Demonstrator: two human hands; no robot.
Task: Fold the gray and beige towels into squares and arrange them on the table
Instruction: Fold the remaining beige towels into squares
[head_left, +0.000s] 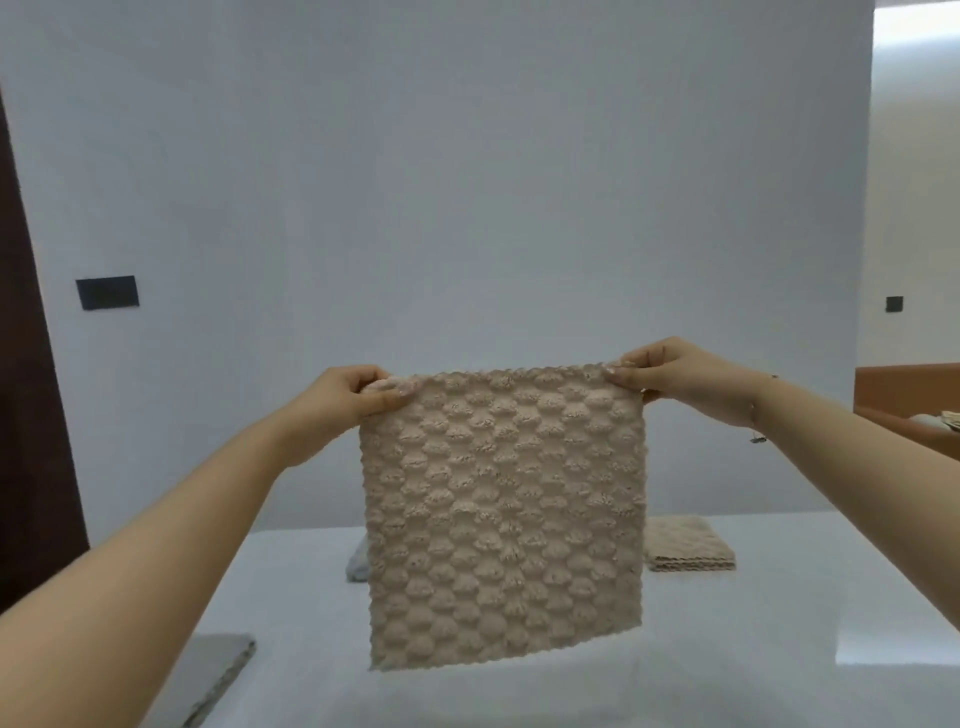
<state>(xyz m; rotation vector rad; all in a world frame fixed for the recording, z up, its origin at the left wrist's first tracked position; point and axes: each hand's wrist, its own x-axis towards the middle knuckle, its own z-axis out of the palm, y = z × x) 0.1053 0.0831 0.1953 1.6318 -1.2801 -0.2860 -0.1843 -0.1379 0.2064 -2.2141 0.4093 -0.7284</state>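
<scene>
A beige towel with a bumpy scalloped texture hangs flat and unfolded in the air above the white table. My left hand pinches its upper left corner. My right hand pinches its upper right corner. A folded beige towel lies on the table behind and to the right. A bit of a gray towel shows at the hanging towel's left edge, mostly hidden behind it. Another gray towel lies flat at the near left of the table, partly under my left arm.
A plain white wall stands behind the table, with a dark plate on it at the left. A dark wooden door frame runs down the left edge. An orange-brown piece of furniture is at the far right.
</scene>
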